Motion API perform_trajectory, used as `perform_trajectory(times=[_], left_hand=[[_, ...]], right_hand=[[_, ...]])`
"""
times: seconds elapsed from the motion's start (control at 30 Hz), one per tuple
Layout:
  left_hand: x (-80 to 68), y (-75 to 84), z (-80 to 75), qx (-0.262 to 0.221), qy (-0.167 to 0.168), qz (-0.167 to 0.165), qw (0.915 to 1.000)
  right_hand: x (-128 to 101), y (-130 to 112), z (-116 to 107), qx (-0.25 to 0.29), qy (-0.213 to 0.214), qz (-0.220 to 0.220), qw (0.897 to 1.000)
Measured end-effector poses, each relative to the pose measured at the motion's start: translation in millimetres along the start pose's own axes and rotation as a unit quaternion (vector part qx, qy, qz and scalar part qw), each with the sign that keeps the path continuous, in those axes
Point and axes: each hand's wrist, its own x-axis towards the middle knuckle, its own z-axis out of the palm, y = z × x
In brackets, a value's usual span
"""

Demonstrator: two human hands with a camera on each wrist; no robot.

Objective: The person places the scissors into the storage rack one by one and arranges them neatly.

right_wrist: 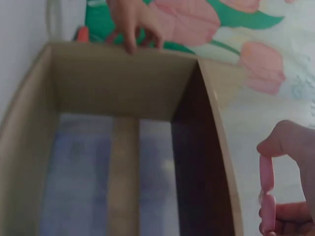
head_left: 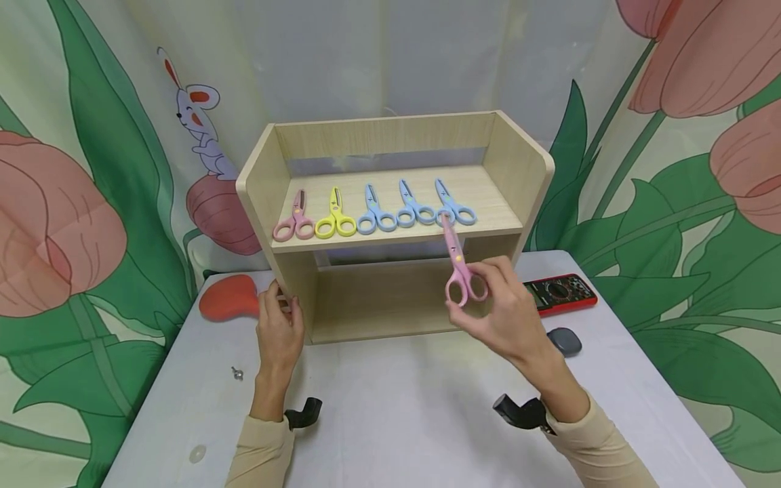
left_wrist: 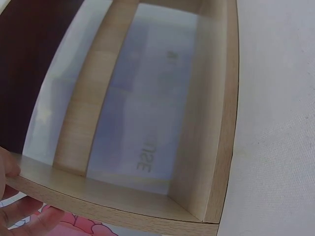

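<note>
The right hand (head_left: 500,312) pinches smooth pink plastic scissors (head_left: 459,268) by their round loops, blunt blades up. The left hand's (head_left: 279,329) grip curls round the pale wood-grain shelf's (head_left: 390,139) side panel.

A white tabletop (head_left: 390,407) is carrying a wooden shelf (head_left: 390,224) standing near its far edge. Lying on the tabletop are a red pad (head_left: 227,297) just left of the shelf, a red meter (head_left: 560,293) to its right, a grey case (head_left: 564,341) near the meter, and a small screw (head_left: 237,372). Five scissors are lying in a row on the shelf's upper board: pink (head_left: 295,218), yellow (head_left: 335,215), and three blue (head_left: 415,205).
</note>
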Motion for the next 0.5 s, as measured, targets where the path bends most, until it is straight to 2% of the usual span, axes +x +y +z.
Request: perform_trajectory(times=[0.13, 0.3, 0.5], left_hand=[[0.1, 0.3, -0.3, -0.003, 0.001, -0.001, 1.0], [-0.8, -1.1, 0.2, -0.002, 0.007, 0.003, 1.0], [-2.0, -2.2, 1.3, -0.01, 0.01, 0.005, 0.9999]], right_hand=[[19, 13, -13, -0.032, 0.024, 0.047, 0.998], [37, 26, -21, -0.061, 0.022, 0.112, 0.992], [49, 32, -22, -0.084, 0.026, 0.138, 0.987]])
